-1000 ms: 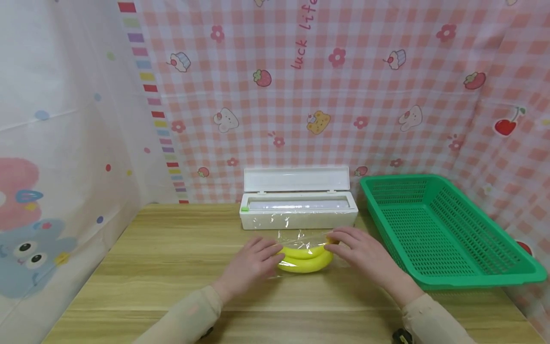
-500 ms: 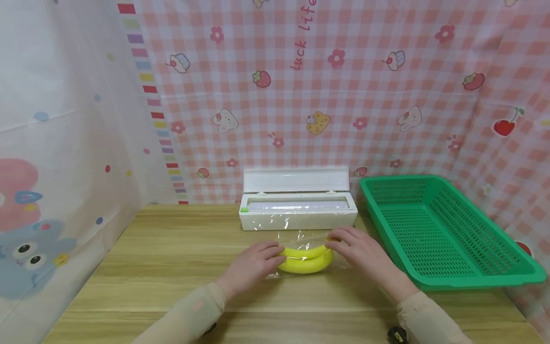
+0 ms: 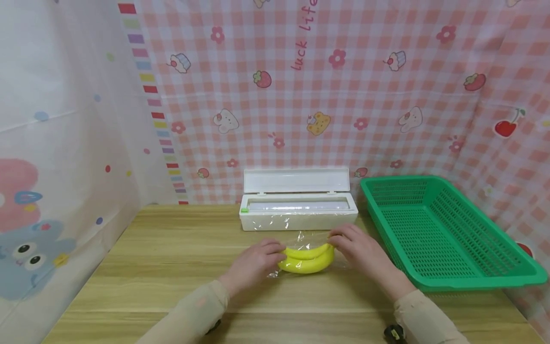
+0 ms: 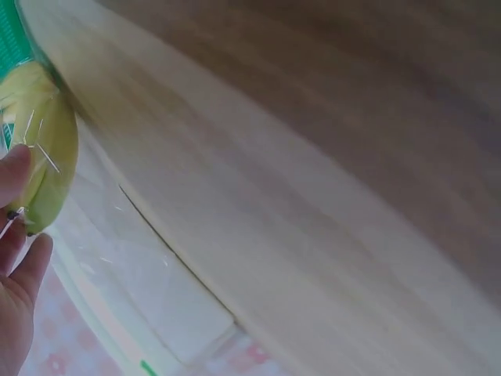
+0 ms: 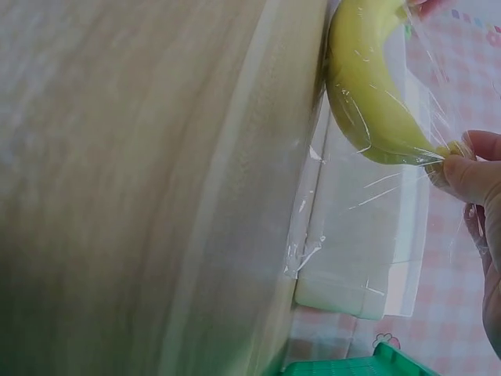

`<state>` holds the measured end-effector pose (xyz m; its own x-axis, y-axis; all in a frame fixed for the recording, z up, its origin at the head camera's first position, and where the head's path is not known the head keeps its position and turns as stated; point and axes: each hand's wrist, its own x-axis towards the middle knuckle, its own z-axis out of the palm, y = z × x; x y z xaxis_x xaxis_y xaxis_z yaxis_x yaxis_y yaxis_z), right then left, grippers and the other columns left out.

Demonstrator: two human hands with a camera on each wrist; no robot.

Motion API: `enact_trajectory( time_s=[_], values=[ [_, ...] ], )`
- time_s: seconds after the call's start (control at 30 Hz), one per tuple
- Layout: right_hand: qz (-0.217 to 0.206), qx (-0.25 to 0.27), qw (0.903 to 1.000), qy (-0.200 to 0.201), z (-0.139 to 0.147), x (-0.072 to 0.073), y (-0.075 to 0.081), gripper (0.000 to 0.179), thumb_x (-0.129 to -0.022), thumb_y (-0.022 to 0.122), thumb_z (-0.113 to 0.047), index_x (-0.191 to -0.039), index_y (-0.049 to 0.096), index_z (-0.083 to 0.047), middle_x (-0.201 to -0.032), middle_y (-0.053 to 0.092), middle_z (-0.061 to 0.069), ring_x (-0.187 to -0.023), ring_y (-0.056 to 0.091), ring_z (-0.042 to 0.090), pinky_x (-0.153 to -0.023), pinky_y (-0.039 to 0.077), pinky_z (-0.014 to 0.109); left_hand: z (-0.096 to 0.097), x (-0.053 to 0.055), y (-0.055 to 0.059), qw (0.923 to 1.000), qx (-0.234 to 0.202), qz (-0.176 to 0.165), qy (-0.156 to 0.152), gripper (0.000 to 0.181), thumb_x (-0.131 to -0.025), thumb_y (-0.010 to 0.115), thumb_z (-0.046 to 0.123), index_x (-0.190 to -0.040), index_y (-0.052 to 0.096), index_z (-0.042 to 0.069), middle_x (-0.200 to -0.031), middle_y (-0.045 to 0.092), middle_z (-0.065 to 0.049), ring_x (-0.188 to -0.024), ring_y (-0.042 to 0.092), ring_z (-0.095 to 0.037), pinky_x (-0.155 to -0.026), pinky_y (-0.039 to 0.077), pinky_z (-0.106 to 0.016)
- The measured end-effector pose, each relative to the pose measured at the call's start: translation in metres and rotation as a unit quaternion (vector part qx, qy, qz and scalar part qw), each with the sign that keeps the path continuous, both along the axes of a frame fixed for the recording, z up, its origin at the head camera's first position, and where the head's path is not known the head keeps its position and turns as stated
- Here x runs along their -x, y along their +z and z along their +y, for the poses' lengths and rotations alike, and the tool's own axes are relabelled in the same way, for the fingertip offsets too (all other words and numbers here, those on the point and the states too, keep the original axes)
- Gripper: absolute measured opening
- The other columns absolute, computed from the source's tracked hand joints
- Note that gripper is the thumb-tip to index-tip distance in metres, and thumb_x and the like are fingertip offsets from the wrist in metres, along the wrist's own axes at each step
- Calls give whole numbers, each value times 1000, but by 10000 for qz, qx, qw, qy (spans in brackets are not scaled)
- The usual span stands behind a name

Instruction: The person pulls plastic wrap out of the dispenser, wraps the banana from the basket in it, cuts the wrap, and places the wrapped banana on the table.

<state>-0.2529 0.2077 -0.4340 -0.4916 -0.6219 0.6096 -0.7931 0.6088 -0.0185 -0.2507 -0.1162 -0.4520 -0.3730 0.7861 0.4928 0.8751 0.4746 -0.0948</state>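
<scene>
Head view: I see left hand (image 3: pixel 254 263) pinching one end of bananas (image 3: pixel 307 265), right hand (image 3: pixel 361 248) other, through cling film (image 3: pixel 301 240).

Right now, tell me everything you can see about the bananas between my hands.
The bananas are smooth and bright yellow, at least two joined and curved alike, dark-tipped at the left end; real or plastic, I cannot tell. Clear, creased film lies over them, glinting. Their outer curve faces you. Your left hand grips the tip end; your right hand pinches the joined end. They are over the wooden table, in front of the white box; whether they touch the wood is unclear.
</scene>
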Motion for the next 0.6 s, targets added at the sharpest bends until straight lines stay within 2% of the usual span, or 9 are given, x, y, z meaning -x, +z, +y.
enact_trajectory(
  time_s=[0.17,0.3,0.43,0.6],
  values=[
    [-161,239,9996,59,0,2,0,33,-78,79,6,-105,71,-11,-114,63,3,-110,55,21,-90,53,38,0,3,3,9988,-170,-450,-8,35,-76,82,5,-109,73,7,-121,67,-10,-117,59,-28,-106,45,-34],
    [-31,420,9991,74,-1,5,-2,36,-74,81,9,-103,70,-10,-112,63,4,-107,56,24,-88,54,39,-1,4,6,9972,-289,-692,43,35,-75,83,4,-108,73,7,-121,67,-10,-117,59,-26,-106,45,-33],
    [125,637,9979,65,-2,11,-6,39,-69,82,12,-101,70,-8,-109,64,7,-103,58,27,-86,54,40,0,8,4,9943,-560,-909,48,35,-74,84,2,-107,73,6,-120,67,-10,-116,59,-26,-105,46,-33],
    [-16,908,9959,-33,-3,17,-9,39,-68,83,13,-100,71,-5,-107,65,9,-101,59,29,-87,54,44,1,14,0,9873,-999,-1236,96,35,-73,85,1,-106,73,4,-119,67,-12,-113,60,-26,-103,48,-36]
  ],
)
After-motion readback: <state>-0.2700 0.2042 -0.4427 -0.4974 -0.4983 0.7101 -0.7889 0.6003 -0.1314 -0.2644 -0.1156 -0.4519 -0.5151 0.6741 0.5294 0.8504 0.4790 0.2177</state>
